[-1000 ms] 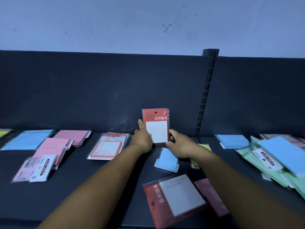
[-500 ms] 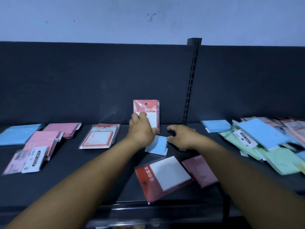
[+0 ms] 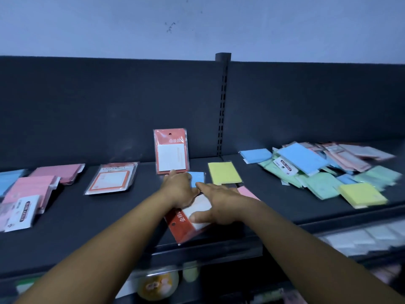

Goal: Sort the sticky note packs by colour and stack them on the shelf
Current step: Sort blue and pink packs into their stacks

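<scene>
Red sticky note pack (image 3: 183, 224) flat under both hands (image 3: 203, 201), near shelf edge (image 3: 219, 243)

Looks like stationery shop: dark retail shelf (image 3: 285, 194) w/ slotted upright (image 3: 221, 106), packaged note packs (image 3: 172, 151) w/ hang holes, more stock below.

both bare forearms reach forward side by side over the shelf (image 3: 65, 227). left hand (image 3: 179, 189) lies palm down toward the shelf's back panel, fingers bunched and knuckles up. right hand (image 3: 221, 205) sits just in front of it and nearer the shelf's front lip, palm down, fingers spread flat, thumb stretched out toward the edge. the two hands touch at the fingertips.
</scene>
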The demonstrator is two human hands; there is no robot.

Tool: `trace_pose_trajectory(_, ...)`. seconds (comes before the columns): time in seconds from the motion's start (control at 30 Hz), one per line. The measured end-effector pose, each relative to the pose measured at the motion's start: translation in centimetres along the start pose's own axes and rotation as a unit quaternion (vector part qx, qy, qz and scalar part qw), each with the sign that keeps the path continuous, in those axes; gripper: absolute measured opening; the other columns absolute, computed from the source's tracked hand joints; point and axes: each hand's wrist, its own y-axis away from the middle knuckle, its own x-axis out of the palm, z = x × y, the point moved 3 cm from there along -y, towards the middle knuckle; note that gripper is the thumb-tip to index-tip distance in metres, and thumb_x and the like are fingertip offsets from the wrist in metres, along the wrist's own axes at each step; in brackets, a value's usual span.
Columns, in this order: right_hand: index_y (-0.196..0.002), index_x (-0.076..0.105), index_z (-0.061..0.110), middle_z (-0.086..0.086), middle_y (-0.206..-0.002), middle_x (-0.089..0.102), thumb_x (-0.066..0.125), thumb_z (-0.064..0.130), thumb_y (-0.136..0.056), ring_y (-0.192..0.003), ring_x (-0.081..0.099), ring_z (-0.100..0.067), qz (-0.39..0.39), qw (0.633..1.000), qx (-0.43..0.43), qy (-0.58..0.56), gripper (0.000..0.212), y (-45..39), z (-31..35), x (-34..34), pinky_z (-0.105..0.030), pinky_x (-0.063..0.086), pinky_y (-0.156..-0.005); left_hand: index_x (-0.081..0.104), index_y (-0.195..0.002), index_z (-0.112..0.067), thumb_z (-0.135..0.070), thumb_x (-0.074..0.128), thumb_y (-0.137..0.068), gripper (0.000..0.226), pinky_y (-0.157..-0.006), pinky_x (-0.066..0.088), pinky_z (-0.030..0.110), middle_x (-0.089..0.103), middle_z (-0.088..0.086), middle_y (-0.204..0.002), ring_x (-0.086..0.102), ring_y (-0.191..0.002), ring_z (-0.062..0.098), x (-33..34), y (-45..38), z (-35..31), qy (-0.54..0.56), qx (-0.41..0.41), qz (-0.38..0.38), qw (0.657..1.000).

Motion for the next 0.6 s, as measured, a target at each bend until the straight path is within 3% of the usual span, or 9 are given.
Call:
trace_pose_trajectory(0.1,-0.154,0.001,0.028,0.004,-0.162,0.007,0.056,0.059,-0.085,-0.148,0.009,-0.020,-0.011,0.998,0.034,-0.052,0.093,0.7,-0.9,-0.1,-0.042,0.012,-0.119,0.050,-0.134,-0.012,-0.038,0.049,-0.096,0.046,-0.107,0.030,0.030,0.049,0.012,-0.135,0.031,-0.134,0.026,0.3,0.2,-0.5,0.029,0.023,-0.002,0.999)
trace_pose_trajectory(0.27,-0.153,0.007,0.037,0.009,-0.159,0.018,0.065,0.054,-0.080,-0.144,0.025,-0.017,-0.028,0.986,0.084,-0.143,0.095,2.1,-4.6,-0.6,-0.033,0.027,-0.114,0.053,-0.131,-0.015,-0.040,0.051,-0.093,0.045,-0.104,0.040,0.036,0.050,0.014,-0.129,0.046,-0.123,0.031,1.3,0.2,-2.0,0.049,0.039,0.022,0.998)
trace_pose_trajectory(0.4,-0.153,0.014,0.033,0.011,-0.158,0.021,0.066,0.039,-0.086,-0.143,0.026,-0.011,-0.028,0.978,0.099,-0.183,0.085,3.6,-7.8,-1.1,-0.028,0.024,-0.115,0.058,-0.117,-0.011,-0.039,0.059,-0.088,0.041,-0.095,0.046,0.035,0.052,0.015,-0.124,0.055,-0.110,0.032,2.3,-0.1,-3.9,0.082,0.068,0.043,0.993)
trace_pose_trajectory(0.6,-0.151,0.027,0.027,0.010,-0.153,0.033,0.062,0.024,-0.091,-0.138,0.035,-0.010,-0.059,0.973,0.100,-0.201,0.069,3.4,-10.4,-1.6,-0.022,0.027,-0.112,0.044,-0.137,-0.024,-0.046,0.052,-0.091,0.051,-0.105,0.034,0.036,0.037,0.011,-0.133,0.034,-0.126,0.029,3.1,-1.2,-5.8,0.063,0.050,0.020,0.997)
